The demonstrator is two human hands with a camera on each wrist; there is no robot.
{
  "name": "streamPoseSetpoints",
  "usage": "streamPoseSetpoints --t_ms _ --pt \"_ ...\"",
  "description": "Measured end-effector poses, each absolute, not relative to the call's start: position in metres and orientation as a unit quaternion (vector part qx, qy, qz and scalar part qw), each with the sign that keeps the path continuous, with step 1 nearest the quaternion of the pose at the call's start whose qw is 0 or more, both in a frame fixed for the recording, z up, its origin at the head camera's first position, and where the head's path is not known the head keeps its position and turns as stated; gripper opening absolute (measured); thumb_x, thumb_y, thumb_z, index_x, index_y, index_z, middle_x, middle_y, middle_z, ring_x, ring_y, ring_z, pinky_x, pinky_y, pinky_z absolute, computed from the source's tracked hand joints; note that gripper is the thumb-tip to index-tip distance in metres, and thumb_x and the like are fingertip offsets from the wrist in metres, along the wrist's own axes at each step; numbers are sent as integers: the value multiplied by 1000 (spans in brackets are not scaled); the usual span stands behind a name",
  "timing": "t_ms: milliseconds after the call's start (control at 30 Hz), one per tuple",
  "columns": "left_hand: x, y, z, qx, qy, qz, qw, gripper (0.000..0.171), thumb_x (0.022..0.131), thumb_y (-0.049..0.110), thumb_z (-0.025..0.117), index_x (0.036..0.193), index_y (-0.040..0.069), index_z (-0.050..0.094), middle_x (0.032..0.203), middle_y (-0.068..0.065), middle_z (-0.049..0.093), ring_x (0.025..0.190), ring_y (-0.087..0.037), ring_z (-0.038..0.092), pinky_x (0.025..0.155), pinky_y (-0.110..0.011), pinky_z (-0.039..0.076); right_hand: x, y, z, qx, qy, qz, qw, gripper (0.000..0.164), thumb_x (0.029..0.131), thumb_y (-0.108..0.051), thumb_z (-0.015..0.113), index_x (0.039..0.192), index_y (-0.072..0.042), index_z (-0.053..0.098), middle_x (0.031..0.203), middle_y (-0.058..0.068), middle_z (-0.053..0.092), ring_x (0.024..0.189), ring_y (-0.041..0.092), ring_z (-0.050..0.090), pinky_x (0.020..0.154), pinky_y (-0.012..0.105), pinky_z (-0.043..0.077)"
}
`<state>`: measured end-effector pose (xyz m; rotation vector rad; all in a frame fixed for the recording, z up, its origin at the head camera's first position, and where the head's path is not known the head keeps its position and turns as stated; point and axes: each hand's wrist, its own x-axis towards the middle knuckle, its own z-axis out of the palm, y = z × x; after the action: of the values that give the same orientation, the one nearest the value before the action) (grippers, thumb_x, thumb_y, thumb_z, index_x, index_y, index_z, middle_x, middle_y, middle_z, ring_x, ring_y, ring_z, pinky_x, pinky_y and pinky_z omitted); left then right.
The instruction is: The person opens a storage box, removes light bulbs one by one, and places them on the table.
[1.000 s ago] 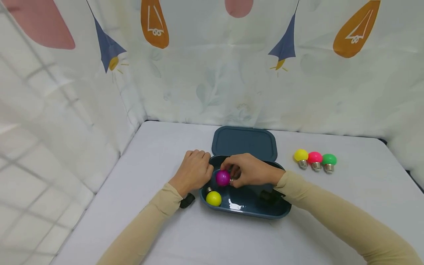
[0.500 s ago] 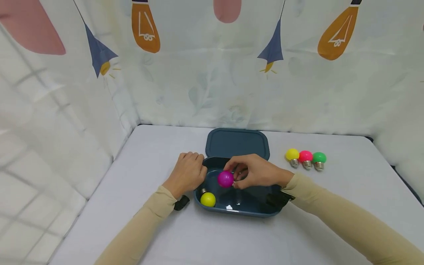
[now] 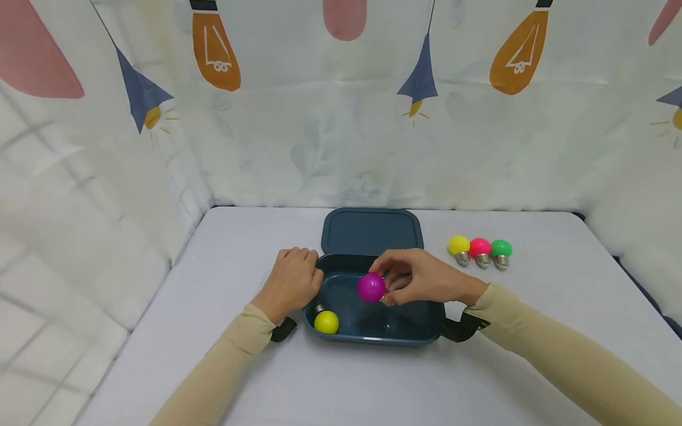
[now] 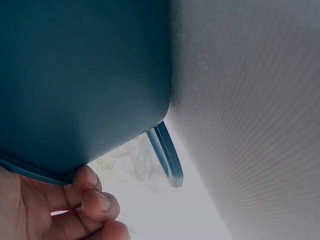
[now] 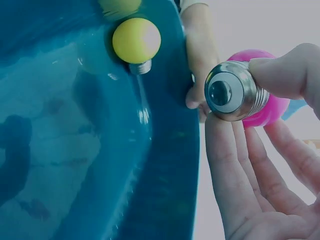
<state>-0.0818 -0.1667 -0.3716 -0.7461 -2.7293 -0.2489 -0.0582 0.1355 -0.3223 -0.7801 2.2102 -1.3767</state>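
Note:
A purple-pink light bulb (image 3: 371,287) is held over the dark blue box (image 3: 373,341). My right hand (image 3: 423,277) pinches it by its metal screw base, which faces the camera in the right wrist view. My left hand (image 3: 290,281) grips the box's left rim, its fingertips (image 4: 102,201) curled against the outside under the lip. Inside the box, a yellow bulb (image 3: 326,322) lies in the near left corner. The right wrist view shows that yellow bulb (image 5: 136,40) with its screw base against the floor.
Behind the box lies a flat dark blue lid (image 3: 372,231). A yellow bulb (image 3: 459,245), a pink bulb (image 3: 481,247) and a green bulb (image 3: 501,248) stand in a row at the right. White cloth (image 3: 256,236) covers the table, with a patterned curtain behind.
The held bulb has moved to the right relative to the box, away from its left end. My left hand keeps its place on the rim. The head view has shifted.

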Motion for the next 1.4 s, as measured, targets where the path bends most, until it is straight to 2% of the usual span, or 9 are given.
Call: streamPoseSetpoints --t_ms 400,600,767,1000,1133,1400 --pt "-83 -166 -375 -262 -947 -86 162 15 95 13 51 86 5 59 71 -3 49 77 -23 52 86 -45 44 -51 169 -324 -226 773 -563 183 46 86 -12 82 129 -13 63 125 14 66 101 28 73 85 33 64" --pt "-83 -166 -375 -258 -950 -87 153 15 96 14 51 85 5 58 72 -3 49 79 -24 53 85 -46 43 -45 183 -329 -186 763 -598 160 48 88 -12 80 131 -15 61 125 13 67 106 27 72 86 36 64" --pt "-83 -165 -376 -253 -953 -86 144 15 96 14 51 86 5 58 73 -3 50 79 -24 53 86 -46 43 -44 197 -332 -184 747 -624 138 48 90 -7 76 134 -9 58 122 8 68 103 24 73 86 38 64" --pt "-84 -165 -376 -253 -953 -86 141 16 96 14 51 91 3 62 75 -4 54 80 -24 53 89 -48 45 -45 215 -338 -170 727 -657 107 46 92 -1 72 135 -8 58 128 1 66 108 16 72 88 33 63" --pt "-84 -165 -375 -254 -953 -87 139 15 96 13 51 90 4 61 74 -4 52 78 -24 52 89 -48 44 -45 226 -340 -173 709 -677 95 44 93 4 69 134 -6 58 128 1 65 107 15 72 90 29 62" --pt "-86 -164 -375 -256 -953 -89 137 16 97 13 50 87 5 59 72 -3 49 75 -23 50 88 -47 44 -46 253 -340 -136 719 -680 49 42 95 2 68 134 -8 57 127 -1 65 103 12 73 90 25 58"
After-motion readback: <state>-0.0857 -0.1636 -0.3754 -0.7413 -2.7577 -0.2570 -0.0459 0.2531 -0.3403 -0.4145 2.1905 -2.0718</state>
